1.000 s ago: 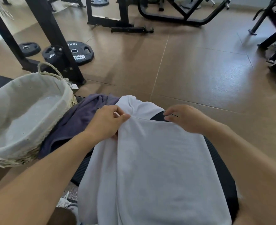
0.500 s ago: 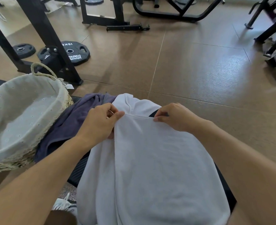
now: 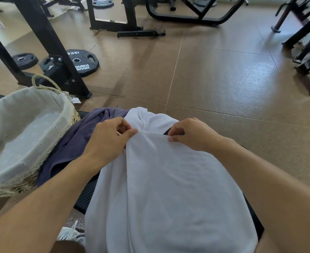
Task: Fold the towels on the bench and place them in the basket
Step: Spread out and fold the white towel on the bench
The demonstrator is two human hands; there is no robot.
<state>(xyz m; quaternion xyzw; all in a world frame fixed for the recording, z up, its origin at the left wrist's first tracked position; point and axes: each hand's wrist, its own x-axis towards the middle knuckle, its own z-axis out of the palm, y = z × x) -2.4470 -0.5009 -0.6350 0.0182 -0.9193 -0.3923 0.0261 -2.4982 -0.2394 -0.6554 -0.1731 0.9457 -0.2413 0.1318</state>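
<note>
Our left hand (image 3: pixel 108 138) and right hand (image 3: pixel 192 134) each pinched the far edge of the white towel (image 3: pixel 178 189), which lay spread along the bench (image 3: pixel 85 196). A purple towel (image 3: pixel 74 143) sat crumpled just beside it, touching the lined basket (image 3: pixel 22 132). Weight plates (image 3: pixel 83 62) lay on the floor (image 3: pixel 214 79) beyond.

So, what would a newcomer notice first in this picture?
First, the white towel spread over the bench in the foreground, its far edge pinched by the left hand and the right hand. Next, the cloth-lined wicker basket at the left, with a purple towel crumpled beside it.
</note>
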